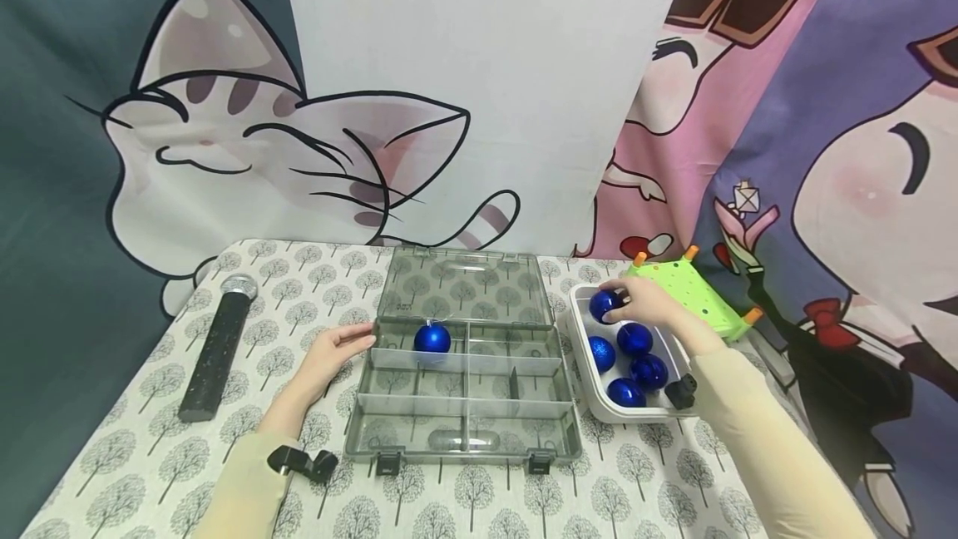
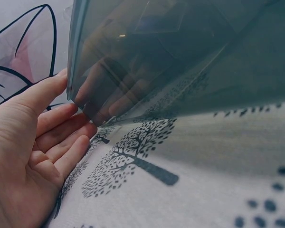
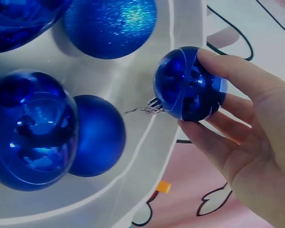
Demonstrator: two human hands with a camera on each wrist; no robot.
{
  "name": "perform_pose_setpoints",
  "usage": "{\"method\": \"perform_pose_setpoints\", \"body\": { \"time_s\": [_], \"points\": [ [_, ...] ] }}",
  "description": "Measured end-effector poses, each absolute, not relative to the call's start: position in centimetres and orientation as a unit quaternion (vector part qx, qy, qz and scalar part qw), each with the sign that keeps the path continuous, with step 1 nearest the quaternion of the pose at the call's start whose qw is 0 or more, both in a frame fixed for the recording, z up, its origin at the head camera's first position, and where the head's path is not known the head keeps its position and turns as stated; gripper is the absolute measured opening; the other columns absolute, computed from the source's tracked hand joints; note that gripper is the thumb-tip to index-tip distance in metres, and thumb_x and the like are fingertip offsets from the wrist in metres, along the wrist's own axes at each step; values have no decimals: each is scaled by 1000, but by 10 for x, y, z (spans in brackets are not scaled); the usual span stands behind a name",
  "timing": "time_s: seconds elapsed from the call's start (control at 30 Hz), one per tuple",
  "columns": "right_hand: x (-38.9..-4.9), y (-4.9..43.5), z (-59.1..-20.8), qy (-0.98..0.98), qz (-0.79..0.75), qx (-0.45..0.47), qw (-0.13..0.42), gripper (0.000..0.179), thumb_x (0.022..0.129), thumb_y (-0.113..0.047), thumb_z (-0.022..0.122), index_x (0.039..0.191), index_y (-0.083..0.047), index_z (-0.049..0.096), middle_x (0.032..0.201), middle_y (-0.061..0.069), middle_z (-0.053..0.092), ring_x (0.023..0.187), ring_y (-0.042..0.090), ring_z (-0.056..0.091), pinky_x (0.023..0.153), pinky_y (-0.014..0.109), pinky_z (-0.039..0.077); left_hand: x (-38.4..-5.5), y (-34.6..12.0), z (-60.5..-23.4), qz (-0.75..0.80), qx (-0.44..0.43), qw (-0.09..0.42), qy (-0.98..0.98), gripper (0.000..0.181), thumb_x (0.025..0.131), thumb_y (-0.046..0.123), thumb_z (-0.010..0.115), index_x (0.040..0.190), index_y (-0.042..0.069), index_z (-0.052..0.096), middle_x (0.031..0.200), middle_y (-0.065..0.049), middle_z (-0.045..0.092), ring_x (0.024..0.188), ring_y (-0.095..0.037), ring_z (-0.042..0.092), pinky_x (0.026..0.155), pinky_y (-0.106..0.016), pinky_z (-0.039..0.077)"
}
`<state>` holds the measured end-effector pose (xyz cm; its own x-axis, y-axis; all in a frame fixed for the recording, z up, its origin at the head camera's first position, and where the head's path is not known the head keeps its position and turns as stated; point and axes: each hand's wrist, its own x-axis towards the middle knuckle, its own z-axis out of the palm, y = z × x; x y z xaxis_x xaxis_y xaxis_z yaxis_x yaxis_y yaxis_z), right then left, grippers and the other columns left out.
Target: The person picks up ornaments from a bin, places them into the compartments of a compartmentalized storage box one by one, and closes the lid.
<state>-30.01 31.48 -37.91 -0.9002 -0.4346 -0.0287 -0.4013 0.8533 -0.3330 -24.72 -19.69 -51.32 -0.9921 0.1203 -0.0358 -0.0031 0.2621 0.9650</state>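
Note:
My right hand (image 1: 644, 304) pinches a shiny blue bauble (image 3: 187, 83) between thumb and fingers, at the far left part of a white bin (image 1: 580, 348). A silver cap with a thin thread shows on this bauble in the right wrist view. Several more blue baubles (image 1: 634, 339) lie in the bin, some glossy, one glittery. At the left side of a clear grey compartment box (image 1: 419, 383), my left hand (image 1: 329, 360) touches the outer wall with thumb and fingertips. One blue bauble (image 1: 432, 338) sits in the box's back left compartment. The box's lid (image 1: 464, 285) lies open toward the back.
A black microphone (image 1: 217, 348) with a silver head lies on the left of the tree-print tablecloth (image 1: 479, 493). Behind the bin is a green item with orange legs (image 1: 692, 294). A cartoon curtain (image 1: 479, 65) hangs along the back.

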Motion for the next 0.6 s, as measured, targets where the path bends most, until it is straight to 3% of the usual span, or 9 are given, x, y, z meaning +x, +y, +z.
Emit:
{"method": "perform_pose_setpoints", "body": {
  "time_s": [0.1,0.23,0.3,0.47,0.6],
  "points": [
    [-297,312,-374,959,-171,-223,30,55,79,-18,80,123,9,61,116,28,66,102,43,64,88,55,52,-247,-197,-512,607,39,52,792,53,95,27,65,136,-4,53,136,-22,57,129,-33,52,94,-8,40],
    [-294,303,-366,957,-186,-222,12,58,80,-20,80,126,8,59,122,28,64,106,44,63,91,56,51,-246,-197,-512,609,42,51,791,53,95,27,64,136,-5,53,137,-23,56,131,-35,50,94,-8,40],
    [-293,296,-362,955,-194,-224,0,58,81,-20,79,128,6,58,124,27,63,109,44,62,93,57,50,-247,-197,-513,608,44,49,791,52,95,27,64,136,-5,53,137,-23,56,128,-28,54,93,-8,40],
    [-289,276,-352,950,-209,-229,-32,61,79,-20,81,131,3,58,126,25,63,111,42,62,95,54,49,-248,-198,-515,610,49,48,789,51,95,25,64,135,-5,54,136,-23,57,107,8,56,93,-8,40],
    [-286,260,-347,942,-235,-238,-42,60,79,-18,82,130,4,58,126,25,62,110,40,63,92,49,53,-248,-197,-514,610,49,48,790,51,95,26,64,135,-4,54,136,-23,57,103,13,53,93,-8,40]
  ]
}}
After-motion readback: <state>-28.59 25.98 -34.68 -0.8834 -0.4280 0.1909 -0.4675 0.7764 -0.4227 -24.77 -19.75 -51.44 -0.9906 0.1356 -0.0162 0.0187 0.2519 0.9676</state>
